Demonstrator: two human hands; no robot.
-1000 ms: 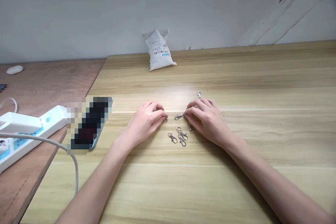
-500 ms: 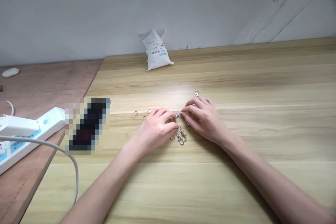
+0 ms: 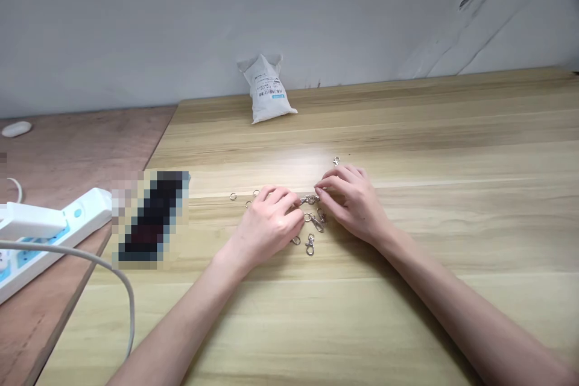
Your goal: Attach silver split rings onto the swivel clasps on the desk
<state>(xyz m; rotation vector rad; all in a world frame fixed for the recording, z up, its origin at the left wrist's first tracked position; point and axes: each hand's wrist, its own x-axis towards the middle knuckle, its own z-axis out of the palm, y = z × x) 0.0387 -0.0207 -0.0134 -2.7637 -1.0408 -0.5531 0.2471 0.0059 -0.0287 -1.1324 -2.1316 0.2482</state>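
Note:
A small silver lobster clasp [image 3: 310,199] spans the gap between my hands, its parts too small to tell fully. My left hand [image 3: 271,220] pinches its left end with thumb and fingers. At the right end, the thumb and forefinger of my right hand [image 3: 355,202] are pressed close together on it. Just below lie a second clasp [image 3: 317,224] and a third clasp [image 3: 310,245], both loose on the table. Another clasp [image 3: 336,161] rests beyond my right hand. Thin metal rings [image 3: 233,196] are scattered left of my left hand, one ring [image 3: 296,240] partly under it.
A white labelled packet [image 3: 270,93] stands by the wall at the back. On the left are a blurred-out phone-like object [image 3: 154,217], a white power strip [image 3: 90,208] and a grey cable [image 3: 129,301]. A white oval case [image 3: 17,129] sits far left on the brown surface [image 3: 113,132].
The nearest clasp has turned and now lies apart from the clasp beside it. More of the held clasp shows between my fingertips. The whole view has shifted slightly.

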